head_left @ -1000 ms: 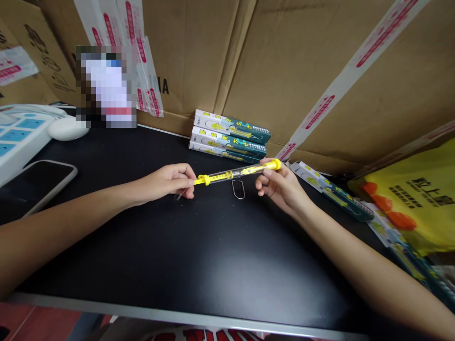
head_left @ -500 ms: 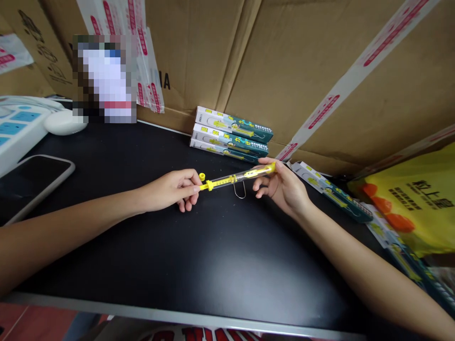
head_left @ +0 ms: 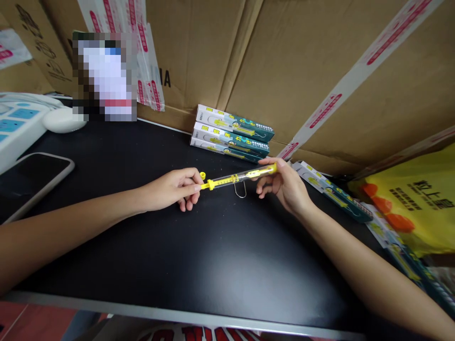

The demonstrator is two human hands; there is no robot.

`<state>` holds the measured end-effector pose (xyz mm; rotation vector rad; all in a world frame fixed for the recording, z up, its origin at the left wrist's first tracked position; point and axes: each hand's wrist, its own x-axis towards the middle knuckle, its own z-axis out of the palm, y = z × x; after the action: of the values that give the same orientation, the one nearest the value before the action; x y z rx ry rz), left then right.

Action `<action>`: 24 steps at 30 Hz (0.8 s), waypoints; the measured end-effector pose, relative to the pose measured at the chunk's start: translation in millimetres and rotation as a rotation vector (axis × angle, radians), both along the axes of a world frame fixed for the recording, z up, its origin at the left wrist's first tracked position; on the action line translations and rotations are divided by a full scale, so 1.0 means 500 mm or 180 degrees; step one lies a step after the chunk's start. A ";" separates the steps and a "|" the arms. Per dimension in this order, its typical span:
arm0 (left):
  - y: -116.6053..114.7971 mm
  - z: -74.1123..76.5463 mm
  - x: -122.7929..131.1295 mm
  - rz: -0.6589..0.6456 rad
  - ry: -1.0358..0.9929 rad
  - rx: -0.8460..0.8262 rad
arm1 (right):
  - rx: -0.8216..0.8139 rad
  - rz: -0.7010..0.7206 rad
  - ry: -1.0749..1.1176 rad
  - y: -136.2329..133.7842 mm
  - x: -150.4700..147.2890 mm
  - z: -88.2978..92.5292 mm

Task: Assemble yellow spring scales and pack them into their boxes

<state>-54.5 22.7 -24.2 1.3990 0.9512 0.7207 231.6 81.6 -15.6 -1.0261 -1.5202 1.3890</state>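
Observation:
A clear tube with a yellow scale inside, a spring scale (head_left: 245, 176), is held nearly level above the black tabletop. My left hand (head_left: 181, 188) pinches the yellow rod that comes out of its left end. At the other end, the thumb and index finger of my right hand (head_left: 286, 184) grip the yellow cap, while its other fingers curl loosely below. Just beyond my left fingertips lies a small yellow ring-shaped cap (head_left: 202, 175). A bent wire hook (head_left: 241, 193) rests on the table under the tube.
Stacked spring scale boxes (head_left: 231, 135) stand against the cardboard (head_left: 302, 57) at the back. Another box (head_left: 334, 192) lies to the right, near a yellow bag (head_left: 415, 199). At left are a phone (head_left: 33, 182), a power strip (head_left: 21, 125) and a white rounded object (head_left: 64, 120).
Both hands keep their hold on the spring scale, which has barely shifted. The view has moved very slightly.

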 end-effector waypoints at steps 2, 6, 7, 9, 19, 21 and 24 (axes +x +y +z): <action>0.000 -0.004 0.000 0.0032 0.0006 0.0073 | -0.0158 0.0058 0.0010 0.002 0.002 0.006; 0.002 -0.014 0.000 0.0122 0.0017 0.0236 | -0.0187 0.0139 -0.0015 0.006 0.007 0.017; 0.002 -0.016 0.000 0.0142 0.0027 0.0281 | -0.0179 0.0149 -0.0042 0.007 0.009 0.018; 0.001 -0.017 0.000 0.0175 0.0061 0.0376 | -0.0187 0.0161 -0.0103 0.011 0.014 0.018; -0.015 -0.007 0.002 0.0322 0.0337 0.0773 | -0.0111 -0.0003 -0.0523 0.022 0.032 0.023; -0.015 -0.008 0.002 0.0331 0.0318 0.0816 | -0.0177 -0.0023 -0.0602 0.024 0.034 0.026; -0.013 -0.010 0.002 0.0372 0.0279 0.0816 | -0.0207 -0.0059 -0.0684 0.028 0.039 0.028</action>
<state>-53.3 16.0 -29.0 1.6193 1.0430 0.8994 251.2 95.3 -1.7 -1.2603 -1.6236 1.3578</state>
